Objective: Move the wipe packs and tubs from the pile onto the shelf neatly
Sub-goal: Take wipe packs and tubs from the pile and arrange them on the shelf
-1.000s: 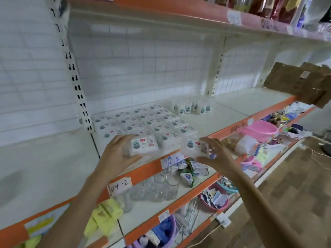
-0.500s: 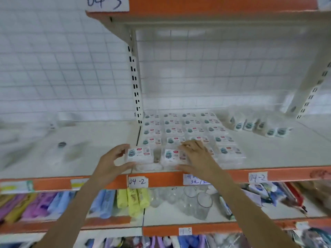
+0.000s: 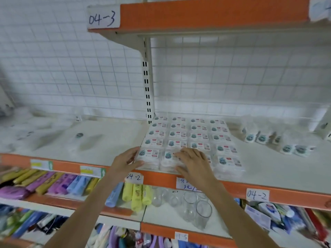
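White wipe packs with teal and red labels lie in a tidy grid (image 3: 189, 135) on the middle shelf (image 3: 111, 140), several rows deep. My left hand (image 3: 125, 161) presses against the left side of the front-left pack (image 3: 149, 155). My right hand (image 3: 194, 162) lies flat, palm down, on the front pack beside it (image 3: 169, 156), fingers spread over it. Both front packs rest on the shelf at its front edge. Small wipe tubs (image 3: 263, 138) stand in a loose row to the right of the grid.
An orange shelf lip with handwritten tags (image 3: 257, 195) runs below the packs. An upper shelf (image 3: 206, 17) overhangs. Glass cups (image 3: 197, 210) and coloured rolls (image 3: 136, 194) fill the shelf underneath. A slotted upright (image 3: 147, 83) stands behind the grid.
Both hands have brought their packs down onto the shelf's front row. The camera has turned from an angled view to face the shelf squarely.
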The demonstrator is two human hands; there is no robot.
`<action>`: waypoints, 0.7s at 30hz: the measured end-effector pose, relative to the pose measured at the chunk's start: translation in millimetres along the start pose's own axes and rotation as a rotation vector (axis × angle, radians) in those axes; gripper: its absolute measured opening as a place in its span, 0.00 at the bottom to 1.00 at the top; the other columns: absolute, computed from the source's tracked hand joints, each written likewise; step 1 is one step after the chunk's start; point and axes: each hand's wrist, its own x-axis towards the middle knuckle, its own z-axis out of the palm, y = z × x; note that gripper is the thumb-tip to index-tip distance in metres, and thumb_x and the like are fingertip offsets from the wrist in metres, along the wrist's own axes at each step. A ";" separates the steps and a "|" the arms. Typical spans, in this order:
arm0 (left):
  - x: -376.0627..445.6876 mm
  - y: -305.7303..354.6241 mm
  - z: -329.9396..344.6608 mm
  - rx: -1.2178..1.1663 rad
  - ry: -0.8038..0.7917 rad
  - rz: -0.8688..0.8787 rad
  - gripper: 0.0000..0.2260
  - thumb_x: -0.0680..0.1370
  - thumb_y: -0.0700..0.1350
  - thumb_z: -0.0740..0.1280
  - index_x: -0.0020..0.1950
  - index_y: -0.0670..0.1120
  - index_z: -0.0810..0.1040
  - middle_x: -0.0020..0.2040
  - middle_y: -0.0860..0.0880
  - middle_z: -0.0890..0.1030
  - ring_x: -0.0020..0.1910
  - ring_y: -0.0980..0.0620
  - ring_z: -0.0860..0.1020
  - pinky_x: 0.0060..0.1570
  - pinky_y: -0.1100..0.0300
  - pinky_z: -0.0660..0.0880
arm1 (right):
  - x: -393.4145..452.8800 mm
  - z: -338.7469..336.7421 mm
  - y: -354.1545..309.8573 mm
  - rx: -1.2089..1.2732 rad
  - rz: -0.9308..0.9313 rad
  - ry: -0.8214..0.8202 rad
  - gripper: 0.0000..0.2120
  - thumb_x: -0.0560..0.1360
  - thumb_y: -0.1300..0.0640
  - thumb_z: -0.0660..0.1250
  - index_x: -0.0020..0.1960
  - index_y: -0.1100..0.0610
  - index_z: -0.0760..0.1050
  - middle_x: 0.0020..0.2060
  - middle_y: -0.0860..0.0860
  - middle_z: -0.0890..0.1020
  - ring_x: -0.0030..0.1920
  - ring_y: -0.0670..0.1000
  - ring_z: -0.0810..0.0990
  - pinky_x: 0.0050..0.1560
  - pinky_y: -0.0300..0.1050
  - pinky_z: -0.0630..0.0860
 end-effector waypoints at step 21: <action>8.5 -1.9 -6.0 0.014 -0.113 0.047 0.22 0.71 0.38 0.72 0.63 0.44 0.70 0.55 0.51 0.75 0.56 0.53 0.74 0.51 0.70 0.71 | 4.2 -15.3 -16.3 -0.079 0.055 -0.189 0.21 0.77 0.49 0.60 0.68 0.53 0.64 0.68 0.49 0.66 0.68 0.52 0.65 0.68 0.46 0.59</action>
